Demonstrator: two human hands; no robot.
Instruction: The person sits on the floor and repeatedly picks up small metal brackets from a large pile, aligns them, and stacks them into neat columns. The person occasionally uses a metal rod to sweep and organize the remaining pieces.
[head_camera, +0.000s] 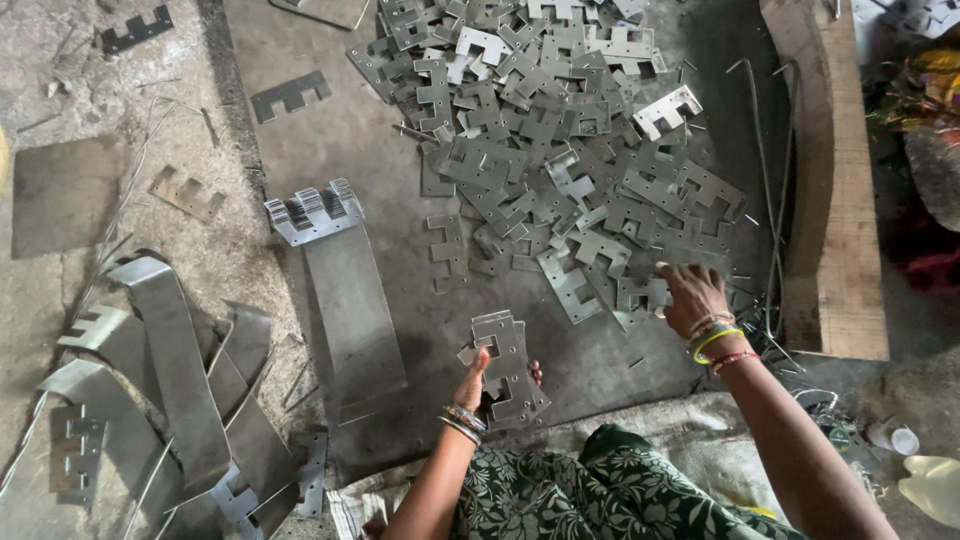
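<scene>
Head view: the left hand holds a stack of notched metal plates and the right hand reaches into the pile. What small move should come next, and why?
Probably the right hand should close on the loose plate under its fingertips and carry it to the stack in the left hand. The fingers already touch that plate at the near edge of the pile.

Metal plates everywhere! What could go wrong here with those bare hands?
The right hand reaches bare into the loose pile of cut metal plates; their notched edges look sharp and could cut fingers. The stack of plates in the left hand looks uneven, so some might slip out and fall toward the lap. Thin wire scraps beside the pile could prick the hand.
</scene>
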